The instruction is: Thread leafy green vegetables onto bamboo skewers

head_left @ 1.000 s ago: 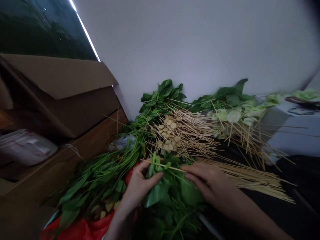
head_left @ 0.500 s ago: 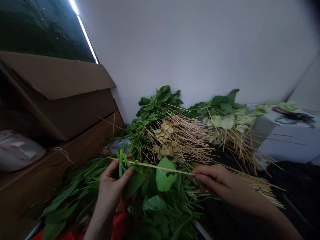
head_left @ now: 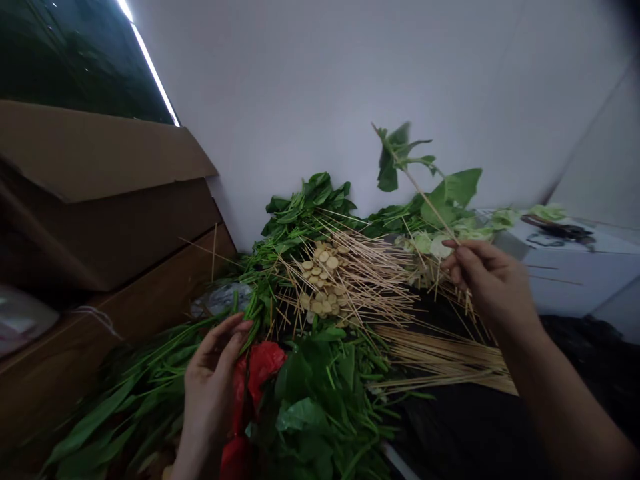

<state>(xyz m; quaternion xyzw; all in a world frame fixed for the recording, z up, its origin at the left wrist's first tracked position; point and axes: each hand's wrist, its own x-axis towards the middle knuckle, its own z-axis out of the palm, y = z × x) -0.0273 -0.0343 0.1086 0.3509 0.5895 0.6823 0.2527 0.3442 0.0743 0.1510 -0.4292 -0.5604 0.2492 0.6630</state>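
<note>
My right hand [head_left: 487,280] is raised and pinches the lower end of a thin bamboo skewer [head_left: 423,193] threaded with leafy green stems [head_left: 395,157]. The skewer tilts up and to the left. My left hand [head_left: 213,380] is low, its fingers apart and empty, beside a red plastic bag [head_left: 263,367] and a heap of long-stemmed leafy greens [head_left: 310,413]. Behind the hands lie crossed bamboo skewers [head_left: 365,280] with round tan slices [head_left: 323,280] on them. A bundle of bare skewers [head_left: 440,360] lies below my right hand.
Spinach-like greens [head_left: 305,207] and skewered pale leaves [head_left: 430,243] lie against a white wall [head_left: 325,87]. A cardboard box [head_left: 100,153] and a wooden board [head_left: 115,340] stand at the left. Black cloth [head_left: 475,427] covers the lower right.
The skewer with greens has gone from between both hands to my right hand, which has risen to the right. My left hand has let go and dropped lower.
</note>
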